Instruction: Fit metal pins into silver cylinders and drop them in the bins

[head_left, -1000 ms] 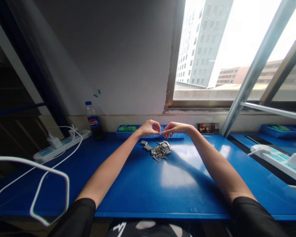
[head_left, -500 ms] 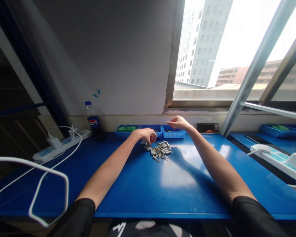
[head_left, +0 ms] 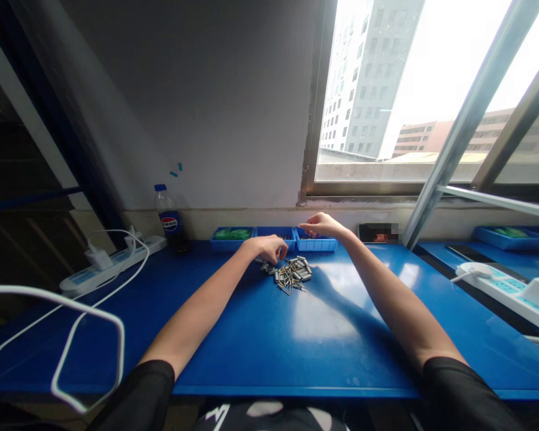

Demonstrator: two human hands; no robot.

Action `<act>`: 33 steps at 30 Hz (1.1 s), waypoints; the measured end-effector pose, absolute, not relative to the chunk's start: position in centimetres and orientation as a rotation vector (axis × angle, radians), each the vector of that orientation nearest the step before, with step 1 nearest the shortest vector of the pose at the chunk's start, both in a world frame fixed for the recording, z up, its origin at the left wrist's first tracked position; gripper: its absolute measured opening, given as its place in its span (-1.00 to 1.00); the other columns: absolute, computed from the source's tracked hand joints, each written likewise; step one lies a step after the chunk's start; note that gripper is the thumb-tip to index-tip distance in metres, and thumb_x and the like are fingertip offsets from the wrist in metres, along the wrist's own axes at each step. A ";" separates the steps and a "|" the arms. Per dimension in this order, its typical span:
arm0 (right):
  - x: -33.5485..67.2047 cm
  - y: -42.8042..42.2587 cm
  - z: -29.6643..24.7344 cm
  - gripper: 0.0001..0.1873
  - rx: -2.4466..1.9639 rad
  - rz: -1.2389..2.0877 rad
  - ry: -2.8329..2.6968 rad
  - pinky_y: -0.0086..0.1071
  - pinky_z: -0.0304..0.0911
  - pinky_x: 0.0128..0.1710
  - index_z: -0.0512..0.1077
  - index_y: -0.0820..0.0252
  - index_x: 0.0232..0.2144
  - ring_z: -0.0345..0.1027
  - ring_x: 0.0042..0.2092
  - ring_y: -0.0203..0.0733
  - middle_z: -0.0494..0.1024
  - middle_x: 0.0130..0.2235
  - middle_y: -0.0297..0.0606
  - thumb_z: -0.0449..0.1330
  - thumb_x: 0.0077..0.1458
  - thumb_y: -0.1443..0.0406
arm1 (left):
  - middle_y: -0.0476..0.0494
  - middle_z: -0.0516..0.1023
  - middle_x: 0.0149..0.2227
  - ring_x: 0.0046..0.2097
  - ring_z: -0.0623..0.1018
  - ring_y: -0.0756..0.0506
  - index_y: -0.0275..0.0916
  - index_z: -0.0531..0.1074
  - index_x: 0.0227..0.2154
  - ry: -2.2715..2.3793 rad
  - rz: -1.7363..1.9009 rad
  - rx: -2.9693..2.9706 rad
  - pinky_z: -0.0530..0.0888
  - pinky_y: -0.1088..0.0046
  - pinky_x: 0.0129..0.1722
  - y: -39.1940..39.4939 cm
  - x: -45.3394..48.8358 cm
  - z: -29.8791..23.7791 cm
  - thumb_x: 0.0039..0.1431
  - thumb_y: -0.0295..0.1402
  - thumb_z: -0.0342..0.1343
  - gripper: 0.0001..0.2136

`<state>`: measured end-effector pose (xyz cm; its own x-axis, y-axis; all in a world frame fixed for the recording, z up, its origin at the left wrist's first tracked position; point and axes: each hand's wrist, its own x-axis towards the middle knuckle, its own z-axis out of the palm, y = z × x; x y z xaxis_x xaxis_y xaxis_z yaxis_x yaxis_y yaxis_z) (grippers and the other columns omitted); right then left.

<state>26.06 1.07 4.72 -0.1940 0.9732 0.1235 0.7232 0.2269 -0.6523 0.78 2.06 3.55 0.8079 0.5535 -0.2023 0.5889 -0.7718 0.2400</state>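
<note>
My left hand (head_left: 269, 248) is at the left edge of a pile of small metal parts (head_left: 293, 274), grey cylinders mixed with thin brass-tipped pins. Its fingers curl downward and press together; anything between them is hidden. My right hand (head_left: 322, 224) hovers over the right-hand blue bin (head_left: 317, 244), thumb and fingertips pinched together. Whatever it may hold is too small to make out. Beside that bin sits the middle blue bin (head_left: 275, 232), partly covered by my left hand.
A third blue bin (head_left: 232, 244) with green contents stands left of these. Further left are a cola bottle (head_left: 169, 222), a power strip (head_left: 81, 280) and a looping white cable (head_left: 123, 347). A phone (head_left: 377, 233) leans at the back right. Another power strip (head_left: 507, 287) lies at far right.
My right hand has shifted slightly left and down over the bin. My left hand has moved a little right at the pile's edge, its fingers still curled.
</note>
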 end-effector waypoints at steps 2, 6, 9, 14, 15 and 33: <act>26.0 0.9 4.8 -0.45 -1.547 0.644 -1.987 -0.41 0.34 -0.41 0.50 0.24 -0.54 0.49 -0.40 -0.18 0.62 -0.43 -0.15 0.33 0.03 -0.15 | -0.01 0.61 -0.39 -0.37 0.55 -0.02 -0.22 0.58 -0.32 0.817 -0.070 2.712 0.39 0.58 -0.42 2.3 0.6 3.6 -0.13 -0.56 0.24 -0.75; 26.1 0.5 5.0 -0.49 -1.485 0.761 -2.101 -0.40 0.35 -0.37 0.56 0.25 -0.45 0.52 -0.35 -0.15 0.64 -0.41 -0.15 0.34 0.04 -0.11 | -0.03 0.61 -0.37 -0.33 0.57 0.00 -0.27 0.56 -0.27 0.687 0.325 2.612 0.46 0.58 -0.32 2.7 0.5 3.9 -0.03 -0.50 0.28 -0.80; 26.3 0.2 5.2 -0.55 -1.381 1.017 -2.265 -0.38 0.39 -0.31 0.63 0.24 -0.29 0.56 -0.26 -0.11 0.69 -0.30 -0.15 0.40 -0.01 -0.04 | -0.07 0.60 -0.36 -0.31 0.59 -0.02 -0.31 0.54 -0.26 0.631 0.629 2.506 0.51 0.55 -0.28 2.9 0.8 4.1 -0.02 -0.43 0.34 -0.78; 25.8 0.0 5.2 -0.47 -1.218 1.224 -2.388 -0.35 0.41 -0.20 0.65 0.20 -0.11 0.58 -0.16 -0.08 0.70 -0.19 -0.16 0.44 -0.06 0.00 | -0.07 0.57 -0.36 -0.35 0.60 -0.01 -0.33 0.53 -0.31 0.594 0.844 2.531 0.54 0.53 -0.33 3.0 0.9 4.2 -0.07 -0.46 0.39 -0.77; 25.6 -0.1 5.2 -0.47 -1.208 1.214 -2.383 -0.35 0.41 -0.20 0.65 0.22 -0.13 0.58 -0.16 -0.08 0.70 -0.19 -0.16 0.42 -0.04 -0.03 | -0.07 0.57 -0.35 -0.36 0.60 -0.01 -0.33 0.53 -0.31 0.584 0.848 2.540 0.54 0.54 -0.35 3.0 0.9 4.2 -0.07 -0.46 0.39 -0.77; 25.2 0.9 4.9 -0.71 -1.658 0.557 -1.767 -0.44 0.26 -0.47 0.48 0.24 -0.63 0.35 -0.52 -0.29 0.54 -0.55 -0.24 0.22 0.06 0.22 | -0.11 0.67 -0.27 -0.25 0.60 -0.04 -0.28 0.63 -0.27 0.693 0.165 2.664 0.45 0.57 -0.30 2.7 1.4 2.5 0.00 -0.48 0.33 -0.82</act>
